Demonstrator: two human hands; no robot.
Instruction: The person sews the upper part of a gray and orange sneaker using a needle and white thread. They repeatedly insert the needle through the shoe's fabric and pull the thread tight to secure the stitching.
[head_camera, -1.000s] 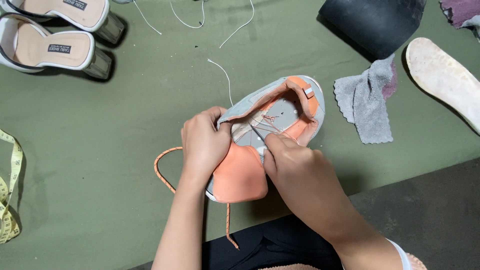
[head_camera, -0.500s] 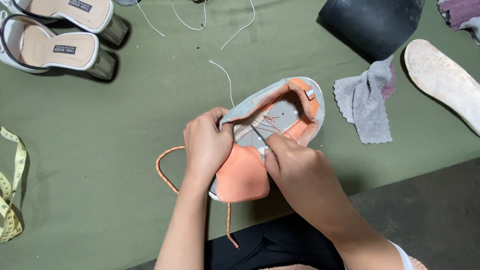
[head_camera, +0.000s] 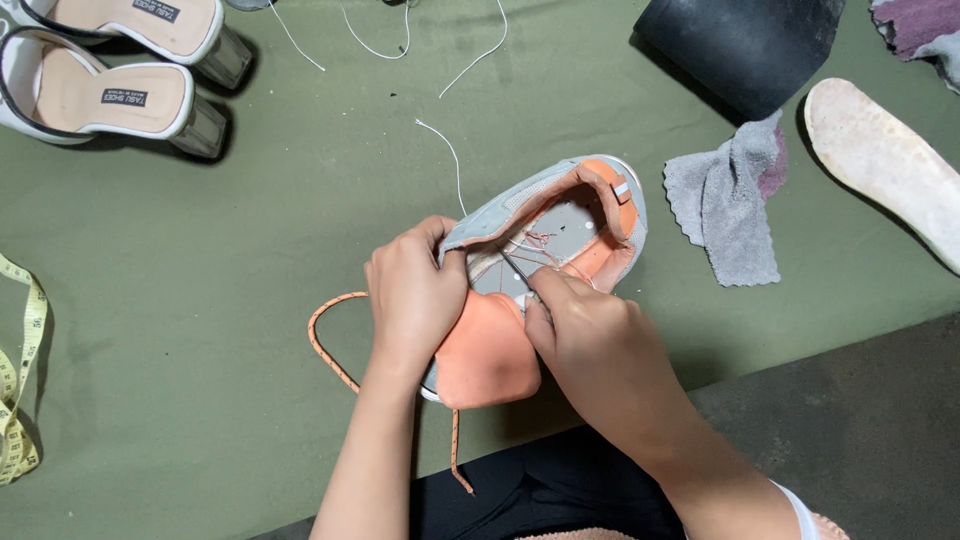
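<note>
the fingers of the right hand (head_camera: 590, 335) are pinched together on something thin at the mouth of the grey and orange sneaker (head_camera: 540, 275); what they pinch is too small to tell, though loose orange threads (head_camera: 535, 240) show just inside the opening. the left hand (head_camera: 410, 300) is clamped on the sneaker's grey side wall, thumb hooked over the rim, fingers curled round the outside. the orange tongue (head_camera: 488, 352) is folded out toward the person, lying between the two hands. the sneaker rests on the green table (head_camera: 200, 300), near its front edge. an orange lace (head_camera: 325, 345) loops out to the left of the left wrist. a white thread (head_camera: 450, 160) trails away above the sneaker. to the right lies a grey cloth (head_camera: 725, 205), beyond it a pale insole (head_camera: 890, 165) and a black roll (head_camera: 740, 45). two white heeled sandals (head_camera: 110, 70) sit at the far left, a yellow measuring tape (head_camera: 20, 390) at the left edge
</note>
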